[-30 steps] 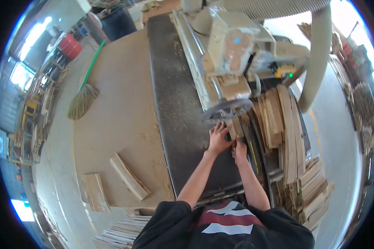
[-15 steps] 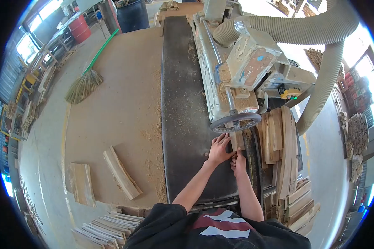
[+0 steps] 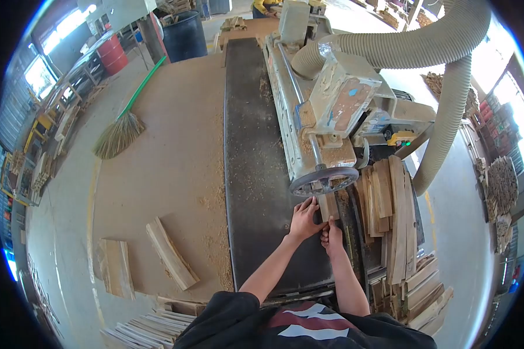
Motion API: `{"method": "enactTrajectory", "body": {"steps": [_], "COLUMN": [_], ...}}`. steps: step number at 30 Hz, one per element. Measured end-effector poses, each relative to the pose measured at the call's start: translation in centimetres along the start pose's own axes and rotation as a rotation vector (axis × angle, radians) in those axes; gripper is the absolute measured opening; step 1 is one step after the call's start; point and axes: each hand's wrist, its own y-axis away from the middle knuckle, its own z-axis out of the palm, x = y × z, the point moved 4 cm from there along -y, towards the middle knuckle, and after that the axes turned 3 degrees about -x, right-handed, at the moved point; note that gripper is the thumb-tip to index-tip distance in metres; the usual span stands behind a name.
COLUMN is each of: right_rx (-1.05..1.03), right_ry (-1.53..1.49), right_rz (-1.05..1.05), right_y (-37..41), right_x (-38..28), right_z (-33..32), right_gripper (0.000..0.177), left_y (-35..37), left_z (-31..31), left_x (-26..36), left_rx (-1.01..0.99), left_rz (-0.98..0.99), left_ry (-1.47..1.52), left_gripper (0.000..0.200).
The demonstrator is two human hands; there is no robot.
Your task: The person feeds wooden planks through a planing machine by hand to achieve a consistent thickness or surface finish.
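At the near end of a wooden piece [image 3: 330,207], the thumb of the right hand [image 3: 332,237] is set against the wood while its other fingers are curled under; whether they pinch it, I cannot tell. The left hand [image 3: 304,221] lies on the left side, its fingers reaching forward and the thumb spread away from them, towards the same near end.

The piece lies on the right part of the dark bed [image 3: 261,227], partly below the handwheel [image 3: 325,181] of the machine [image 3: 339,99]. Its long axis points away from the person, leaning slightly to the left, about in line with the bed; the far end is hidden.

To guide it well, I would judge, the left hand should give even pressure from the side, so the piece stays straight and flat, and the right thumb should push from behind, in line with the axis. The left fingertips, already close to the wheel, should not go further under it.

Just to the right of the bed, long boards [image 3: 398,215] are stacked, roughly lengthwise too.
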Motion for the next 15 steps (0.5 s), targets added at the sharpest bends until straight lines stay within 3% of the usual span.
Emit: {"method": "enactTrajectory", "body": {"steps": [15], "right_rx": [0.000], "right_ry": [0.027], "right_rz": [-0.014], "right_y": [0.16], "right_x": [0.00], "right_z": [0.12], "right_gripper": [0.050], "left_y": [0.05], "left_z": [0.13], "left_x": [0.11], "left_rx": [-0.063], "left_rz": [-0.047], "left_ry": [-0.011], "left_gripper": [0.067]}}
